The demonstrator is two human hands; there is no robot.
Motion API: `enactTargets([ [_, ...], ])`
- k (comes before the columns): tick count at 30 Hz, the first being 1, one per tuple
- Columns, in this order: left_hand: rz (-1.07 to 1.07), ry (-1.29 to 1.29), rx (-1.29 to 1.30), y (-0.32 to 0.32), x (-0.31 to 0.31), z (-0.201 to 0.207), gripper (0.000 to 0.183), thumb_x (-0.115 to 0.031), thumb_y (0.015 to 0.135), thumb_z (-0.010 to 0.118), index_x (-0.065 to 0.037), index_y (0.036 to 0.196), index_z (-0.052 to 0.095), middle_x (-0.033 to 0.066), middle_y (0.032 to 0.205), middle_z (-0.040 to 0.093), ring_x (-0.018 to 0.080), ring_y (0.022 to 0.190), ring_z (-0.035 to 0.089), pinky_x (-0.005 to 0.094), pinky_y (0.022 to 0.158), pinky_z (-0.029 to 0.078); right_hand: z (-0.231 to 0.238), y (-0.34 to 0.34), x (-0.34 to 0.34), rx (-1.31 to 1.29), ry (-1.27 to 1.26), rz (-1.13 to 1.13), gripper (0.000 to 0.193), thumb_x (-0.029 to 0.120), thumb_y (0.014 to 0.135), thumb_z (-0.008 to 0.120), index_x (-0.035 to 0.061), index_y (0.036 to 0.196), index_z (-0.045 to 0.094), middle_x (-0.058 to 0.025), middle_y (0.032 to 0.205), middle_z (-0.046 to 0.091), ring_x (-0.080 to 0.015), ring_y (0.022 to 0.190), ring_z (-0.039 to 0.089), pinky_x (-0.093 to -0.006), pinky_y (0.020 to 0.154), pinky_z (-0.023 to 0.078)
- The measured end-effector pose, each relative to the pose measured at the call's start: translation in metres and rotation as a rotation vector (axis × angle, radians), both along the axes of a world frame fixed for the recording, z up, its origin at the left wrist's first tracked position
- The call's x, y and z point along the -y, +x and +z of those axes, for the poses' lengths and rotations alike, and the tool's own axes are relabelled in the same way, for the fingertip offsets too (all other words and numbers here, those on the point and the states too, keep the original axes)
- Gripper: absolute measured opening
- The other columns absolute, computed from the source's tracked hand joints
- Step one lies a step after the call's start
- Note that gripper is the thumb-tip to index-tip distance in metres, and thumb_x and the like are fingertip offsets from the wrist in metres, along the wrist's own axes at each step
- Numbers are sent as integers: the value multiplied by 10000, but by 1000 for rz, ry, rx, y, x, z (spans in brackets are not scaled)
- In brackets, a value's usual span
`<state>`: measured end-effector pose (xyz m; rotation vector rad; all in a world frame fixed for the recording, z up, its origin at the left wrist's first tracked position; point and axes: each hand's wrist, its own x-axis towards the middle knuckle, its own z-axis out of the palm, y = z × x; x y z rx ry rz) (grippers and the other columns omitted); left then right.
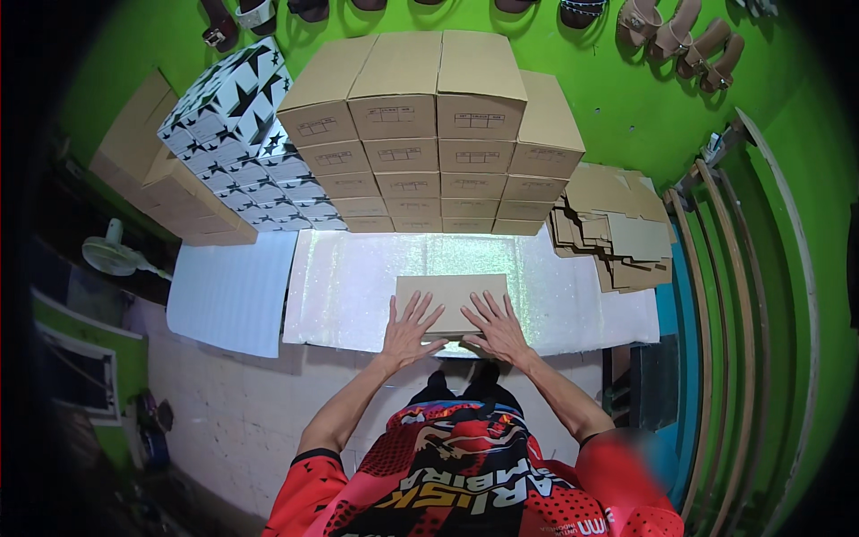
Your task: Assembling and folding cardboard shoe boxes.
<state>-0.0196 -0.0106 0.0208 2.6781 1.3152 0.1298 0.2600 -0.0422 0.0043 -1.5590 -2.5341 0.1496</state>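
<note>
A brown cardboard box (452, 291) lies near the front edge of the table, its plain top facing up. My left hand (412, 331) rests on its left side with the fingers spread. On the right side of the same box lies my right hand (495, 329), its fingers spread as well. Both thumbs point inward along the near edge of the box and stay apart from each other. What is inside the box cannot be seen.
Stacked brown boxes (416, 185) stand along the back of the table (344, 286). White boxes with black stars (237, 98) are piled to their left. Flattened cardboard (617, 224) lies at the right. A white sheet (234, 295) covers the left surface; sandals (676, 36) hang on the green wall.
</note>
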Motion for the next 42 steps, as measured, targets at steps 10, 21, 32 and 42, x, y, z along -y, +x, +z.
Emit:
enactTargets([
  [10,27,15,8,-9,2,-22,886,-669,1007,495,-93,1659,327,61,1734,306,268,1623,206,756,1235,6,9,-38,-20,-108,-25,6,758,658,1034,458,168,1613,447,-100,1721,334,-341,1600,264,-598,1296,152],
  [21,359,-174,367,-6,-1,-6,830,-477,1049,566,-65,1686,229,250,1736,201,415,1624,146,716,1247,73,-10,18,-47,-703,-140,-564,803,579,1097,363,32,1674,250,-205,1764,143,-392,1633,117,-543,1313,84],
  [32,400,-412,720,-27,-41,-40,893,-416,1080,554,19,1684,60,263,1750,134,420,1610,187,586,1291,129,-9,-5,-35,-1004,-316,-609,817,407,1102,470,47,1701,46,-228,1768,70,-363,1640,81,-410,1328,99],
  [42,894,-200,837,25,-22,-30,882,-560,1078,488,-133,1718,58,213,1778,-15,432,1635,18,729,1227,59,17,9,-9,-380,-124,-346,676,487,1006,615,114,1561,520,-218,1750,188,-461,1605,174,-513,1292,240],
])
